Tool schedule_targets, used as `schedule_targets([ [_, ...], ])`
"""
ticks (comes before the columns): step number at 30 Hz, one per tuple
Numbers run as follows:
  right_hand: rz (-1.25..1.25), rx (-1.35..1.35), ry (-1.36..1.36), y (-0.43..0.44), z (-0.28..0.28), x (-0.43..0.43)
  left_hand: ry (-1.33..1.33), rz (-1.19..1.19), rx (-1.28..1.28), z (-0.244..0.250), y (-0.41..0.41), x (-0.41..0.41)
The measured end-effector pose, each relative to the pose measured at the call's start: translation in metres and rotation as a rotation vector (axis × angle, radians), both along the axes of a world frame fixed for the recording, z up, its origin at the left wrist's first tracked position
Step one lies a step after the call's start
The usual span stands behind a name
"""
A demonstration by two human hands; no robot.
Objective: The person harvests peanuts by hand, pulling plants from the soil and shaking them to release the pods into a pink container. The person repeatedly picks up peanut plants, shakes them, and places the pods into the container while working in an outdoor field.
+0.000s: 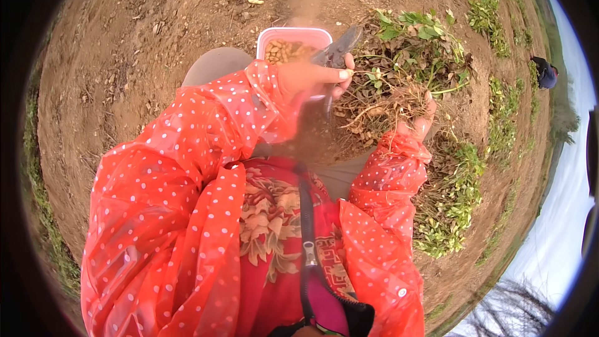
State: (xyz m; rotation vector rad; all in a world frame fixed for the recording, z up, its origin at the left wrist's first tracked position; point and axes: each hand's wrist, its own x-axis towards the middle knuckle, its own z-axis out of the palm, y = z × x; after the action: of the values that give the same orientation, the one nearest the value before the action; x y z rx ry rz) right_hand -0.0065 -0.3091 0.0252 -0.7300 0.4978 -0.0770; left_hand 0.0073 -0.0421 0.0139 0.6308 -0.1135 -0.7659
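My left hand point(323, 77) reaches in from the left, thumb and fingers pinched on a small pale bit at the edge of the peanut plants point(412, 56); whether it is a pod or a stem I cannot tell. On the right, my right hand point(421, 119) grips the bunch near its tangled roots point(374, 112), where several pods hang. The leaves point away from me. Just beyond my left hand stands a pinkish-white plastic tub point(295, 32) with peanut pods point(281, 51) in it, partly hidden by my hand.
A dark grey pointed thing point(339, 49), perhaps a shoe, shows behind my left hand. My knee point(217, 65) is beside the tub. More pulled plants point(449, 201) lie at right on brown soil point(140, 32). A person point(545, 73) is far off.
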Motion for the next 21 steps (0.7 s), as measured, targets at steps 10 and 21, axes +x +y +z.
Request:
schedule_targets([
  [10, 0.013, -0.15, -0.043, 0.006, -0.004, 0.003, -0.269, 0.224, 0.946, -0.065, -0.011, 0.03],
  [21, 0.072, -0.126, 0.0, 0.011, -0.009, 0.002, 0.009, 0.033, 0.21, 0.007, -0.025, -0.001],
])
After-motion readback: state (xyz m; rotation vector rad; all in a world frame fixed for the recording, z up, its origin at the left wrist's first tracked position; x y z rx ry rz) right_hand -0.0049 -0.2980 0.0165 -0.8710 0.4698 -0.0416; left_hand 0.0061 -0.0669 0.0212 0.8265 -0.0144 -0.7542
